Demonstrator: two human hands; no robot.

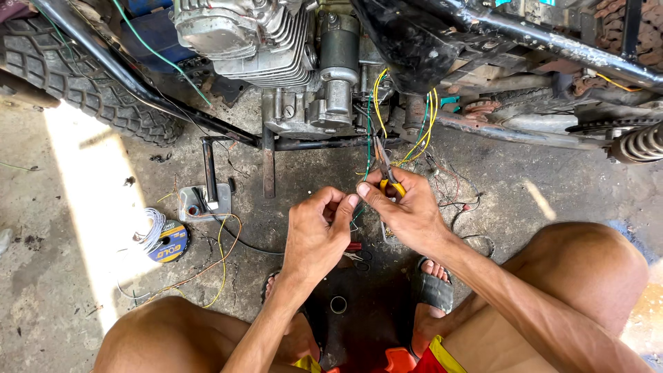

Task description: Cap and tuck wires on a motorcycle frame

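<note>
My right hand grips yellow-handled pliers, their jaws pointing up toward a bundle of yellow and green wires hanging from the motorcycle engine. My left hand is pinched shut on a thin green wire right beside the right thumb. Both hands meet just below the engine, over the oily concrete floor. The wire's end between the fingertips is hidden.
A front tyre lies at upper left and a chain and rear spring at right. A wire spool, loose yellow and red wires, a small metal plate, and a small ring lie on the floor. My knees and sandalled feet frame the bottom.
</note>
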